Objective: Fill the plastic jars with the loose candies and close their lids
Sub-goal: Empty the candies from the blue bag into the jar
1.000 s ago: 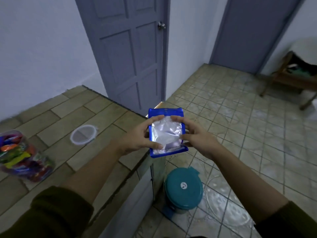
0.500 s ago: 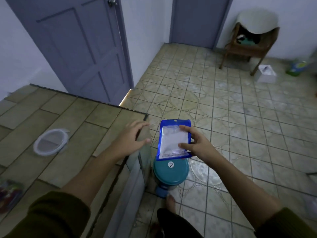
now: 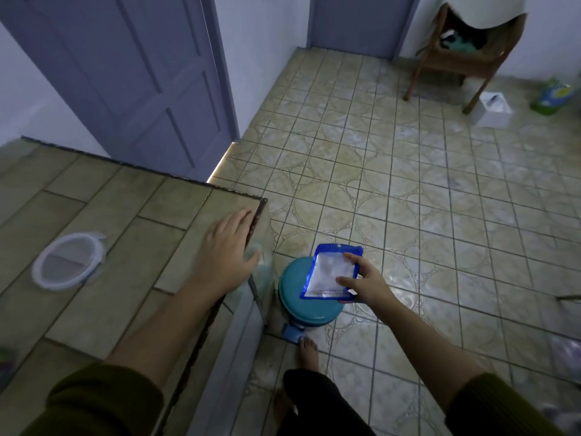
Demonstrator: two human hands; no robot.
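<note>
Lowered over round teal bin (image 3: 301, 306), glossy blue pouch (image 3: 330, 272) pinched by right hand (image 3: 374, 284), left hand (image 3: 224, 247) open, flat

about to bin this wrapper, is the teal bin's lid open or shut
Shut. The teal bin shows the flat top of its lid lying level across the whole rim, while the right hand holds the blue pouch over it.

The pouch (image 3: 331, 272) is made of glossy blue plastic film with a crinkled, translucent window. The pedal bin (image 3: 292, 292) is moulded in smooth, shiny teal plastic. The jar lid (image 3: 67, 261) is formed of clear plastic. The counter (image 3: 94, 199) is faced with matt tiles, the floor (image 3: 408, 215) with glazed, reflective ones. The chair (image 3: 452, 62) is built of wood, and the sleeve (image 3: 94, 401) is made of soft matt cloth.
</note>
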